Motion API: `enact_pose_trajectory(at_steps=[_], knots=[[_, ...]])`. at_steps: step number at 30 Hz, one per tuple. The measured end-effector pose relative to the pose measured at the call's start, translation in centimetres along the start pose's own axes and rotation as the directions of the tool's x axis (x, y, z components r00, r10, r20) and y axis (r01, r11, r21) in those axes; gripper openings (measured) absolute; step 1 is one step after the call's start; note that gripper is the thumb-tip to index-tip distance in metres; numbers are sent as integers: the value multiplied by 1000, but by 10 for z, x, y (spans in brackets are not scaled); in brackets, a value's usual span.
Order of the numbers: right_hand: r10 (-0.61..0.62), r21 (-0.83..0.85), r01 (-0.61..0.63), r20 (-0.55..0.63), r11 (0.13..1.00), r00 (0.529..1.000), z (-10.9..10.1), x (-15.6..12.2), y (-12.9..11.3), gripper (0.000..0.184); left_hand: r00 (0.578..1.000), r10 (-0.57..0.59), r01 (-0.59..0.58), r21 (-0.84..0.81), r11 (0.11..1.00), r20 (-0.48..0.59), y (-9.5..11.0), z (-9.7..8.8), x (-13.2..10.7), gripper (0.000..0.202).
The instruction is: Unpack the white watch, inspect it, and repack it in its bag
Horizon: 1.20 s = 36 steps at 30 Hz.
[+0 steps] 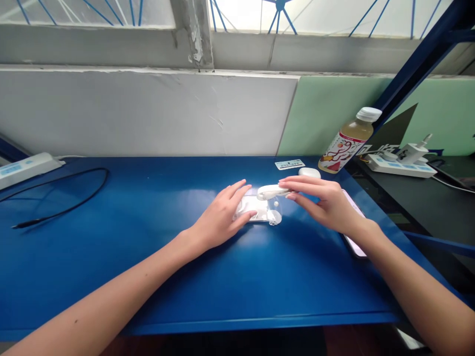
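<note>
A small clear plastic packet (260, 210) with white parts inside lies near the middle of the blue table (148, 247). My left hand (222, 217) rests on the packet's left end, fingers loosely curled with the thumb pressing it down. My right hand (321, 202) reaches in from the right and pinches a small white oblong piece (270, 191) at the packet's top edge between fingers and thumb. A phone (354, 227) lies flat under my right wrist.
A white earbud case (309, 172) and a small label card (289, 164) lie behind the hands. A drink bottle (351, 142) leans at the table's right back corner. Power strips sit at far left (25, 168) and right (401, 165). A black cable (70, 198) curls at left.
</note>
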State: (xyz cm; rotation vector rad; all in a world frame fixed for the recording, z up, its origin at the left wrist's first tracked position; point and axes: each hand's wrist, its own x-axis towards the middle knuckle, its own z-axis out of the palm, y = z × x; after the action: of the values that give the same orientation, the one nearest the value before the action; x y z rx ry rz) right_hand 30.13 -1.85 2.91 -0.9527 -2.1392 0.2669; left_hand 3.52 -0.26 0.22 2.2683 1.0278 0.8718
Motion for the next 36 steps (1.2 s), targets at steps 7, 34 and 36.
enact_pose_trajectory(at_steps=[7, 34, 36], knots=[[50, -198, -19, 154, 980, 987, -7, -2, 21, 26, 984, 22, -64, 230, 971, 179, -12, -6, 2, 57], [50, -10, -49, 186, 999, 981, 2, -9, 21, 22, 997, -76, 76, -12, 997, 7, -11, -10, 1, 45], [18, 1, -19, 163, 1000, 986, 11, -10, 18, 23, 997, -76, 76, -20, 997, 9, -11, -10, 1, 44]])
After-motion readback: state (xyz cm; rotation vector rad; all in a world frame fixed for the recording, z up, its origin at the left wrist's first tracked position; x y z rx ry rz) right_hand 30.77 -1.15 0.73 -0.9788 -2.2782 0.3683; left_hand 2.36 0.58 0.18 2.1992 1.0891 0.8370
